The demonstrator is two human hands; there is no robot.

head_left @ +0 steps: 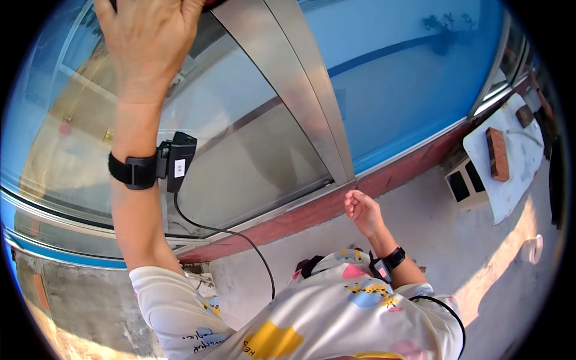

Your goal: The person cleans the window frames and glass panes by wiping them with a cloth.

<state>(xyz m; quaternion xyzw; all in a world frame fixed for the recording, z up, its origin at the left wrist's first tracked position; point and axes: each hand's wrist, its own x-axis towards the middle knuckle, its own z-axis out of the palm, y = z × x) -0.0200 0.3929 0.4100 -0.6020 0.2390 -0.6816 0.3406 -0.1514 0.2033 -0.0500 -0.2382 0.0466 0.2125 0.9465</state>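
Note:
My left hand [150,36] is raised at the top left, back towards me, in front of a glass window pane [258,144]. Its fingertips are cut off by the upper edge of the view. Under it, a dark object with a red edge [211,3] shows only in part, and its kind cannot be made out. My right hand [363,213] is lower down, near the red sill [390,174] below the metal frame [300,78]. Its fingers are curled in, and nothing shows in them.
To the right of the metal frame is a blue-tinted pane [414,90]. A brick [497,154] lies on a white board [519,174], beside a hollow block [467,183]. Black cables [255,243] run from the wrist devices [180,162] along my arms.

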